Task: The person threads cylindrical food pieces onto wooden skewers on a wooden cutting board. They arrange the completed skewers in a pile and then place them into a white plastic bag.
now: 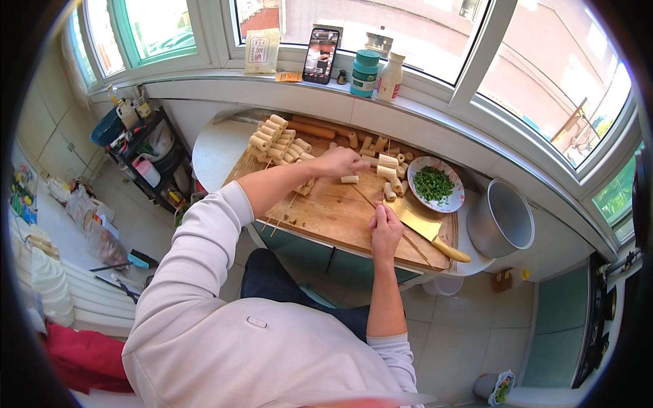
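Note:
My right hand (385,224) is closed on a thin wooden skewer near the front right of the wooden board (326,209). Reaching across from the left, my left hand (343,162) is over the board just above one short pale roll (349,179); whether its fingers hold anything cannot be told. Skewered rolls (275,140) are piled at the board's left end, their sticks pointing to the front. Loose rolls (386,172) lie at the right, beside a plate (414,196) of chopped greens (433,184). A cleaver (416,219) lies flat right of my right hand, its handle past the board's edge.
A metal pot (502,219) stands right of the board. A wooden rolling pin (311,128) lies along the back. The windowsill holds a phone (320,55), a teal jar (364,74), a white bottle (391,76) and a packet (262,51). A black shelf rack (163,153) stands at the left.

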The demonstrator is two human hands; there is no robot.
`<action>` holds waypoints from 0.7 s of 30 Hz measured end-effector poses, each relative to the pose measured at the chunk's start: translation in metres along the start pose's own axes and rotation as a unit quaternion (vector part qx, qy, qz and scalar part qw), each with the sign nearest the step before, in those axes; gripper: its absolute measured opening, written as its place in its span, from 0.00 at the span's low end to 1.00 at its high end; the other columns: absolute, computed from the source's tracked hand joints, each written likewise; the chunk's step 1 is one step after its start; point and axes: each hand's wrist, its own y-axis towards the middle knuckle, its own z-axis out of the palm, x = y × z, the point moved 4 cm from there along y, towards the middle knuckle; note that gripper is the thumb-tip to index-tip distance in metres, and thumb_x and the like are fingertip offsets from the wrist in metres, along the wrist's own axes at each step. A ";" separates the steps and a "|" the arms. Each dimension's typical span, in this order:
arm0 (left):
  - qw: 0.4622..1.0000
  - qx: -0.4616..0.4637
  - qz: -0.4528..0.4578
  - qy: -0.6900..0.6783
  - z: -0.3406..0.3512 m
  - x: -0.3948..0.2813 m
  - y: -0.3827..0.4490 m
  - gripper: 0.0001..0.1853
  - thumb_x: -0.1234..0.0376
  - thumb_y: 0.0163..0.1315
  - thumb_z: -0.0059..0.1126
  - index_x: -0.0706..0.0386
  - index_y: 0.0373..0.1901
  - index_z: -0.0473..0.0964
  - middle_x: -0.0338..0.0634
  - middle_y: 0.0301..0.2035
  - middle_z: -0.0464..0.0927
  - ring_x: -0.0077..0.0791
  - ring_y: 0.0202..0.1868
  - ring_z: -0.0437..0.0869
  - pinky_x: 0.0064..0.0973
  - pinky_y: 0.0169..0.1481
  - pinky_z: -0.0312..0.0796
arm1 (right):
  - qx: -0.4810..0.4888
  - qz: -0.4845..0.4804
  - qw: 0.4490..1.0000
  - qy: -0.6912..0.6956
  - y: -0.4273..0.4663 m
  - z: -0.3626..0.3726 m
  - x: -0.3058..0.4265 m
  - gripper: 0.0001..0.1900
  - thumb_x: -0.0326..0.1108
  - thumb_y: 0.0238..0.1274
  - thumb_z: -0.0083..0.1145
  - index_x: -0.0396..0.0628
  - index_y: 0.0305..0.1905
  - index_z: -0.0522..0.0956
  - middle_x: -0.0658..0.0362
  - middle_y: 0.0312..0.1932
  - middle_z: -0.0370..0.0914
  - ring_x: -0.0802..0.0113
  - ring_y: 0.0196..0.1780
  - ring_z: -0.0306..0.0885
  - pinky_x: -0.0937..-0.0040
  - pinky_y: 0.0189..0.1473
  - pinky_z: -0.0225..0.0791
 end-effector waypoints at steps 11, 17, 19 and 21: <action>0.917 -0.084 -0.021 -0.388 -0.029 0.005 0.010 0.13 0.64 0.67 0.59 0.59 0.49 0.81 0.42 0.41 0.84 0.28 0.44 0.86 0.26 0.50 0.79 | 0.036 -0.004 0.999 -0.030 -0.004 0.003 0.002 0.13 0.34 0.72 0.54 0.35 0.49 0.82 0.67 0.20 0.69 0.83 0.23 0.63 0.82 0.25 0.56; 0.792 -0.047 0.008 -0.608 -0.059 -0.005 0.011 0.15 0.67 0.72 0.54 0.66 0.55 0.73 0.42 0.47 0.80 0.29 0.48 0.84 0.21 0.52 0.79 | 0.071 -0.007 0.997 -0.030 -0.006 0.004 0.005 0.13 0.34 0.72 0.55 0.35 0.48 0.82 0.67 0.21 0.71 0.83 0.24 0.65 0.82 0.25 0.56; 0.791 -0.036 0.013 -0.610 -0.059 -0.005 0.010 0.14 0.67 0.72 0.55 0.66 0.53 0.74 0.43 0.46 0.80 0.29 0.48 0.84 0.21 0.52 0.80 | 0.074 0.007 0.997 -0.022 -0.006 0.005 0.004 0.13 0.34 0.72 0.55 0.35 0.48 0.82 0.67 0.21 0.71 0.83 0.24 0.65 0.82 0.25 0.56; 0.789 -0.031 0.010 -0.614 -0.057 -0.003 0.010 0.14 0.67 0.72 0.55 0.66 0.52 0.74 0.43 0.45 0.80 0.30 0.48 0.85 0.22 0.51 0.80 | 0.072 -0.015 0.997 -0.025 -0.006 0.005 0.006 0.13 0.34 0.72 0.55 0.35 0.48 0.82 0.67 0.20 0.71 0.83 0.24 0.65 0.82 0.25 0.56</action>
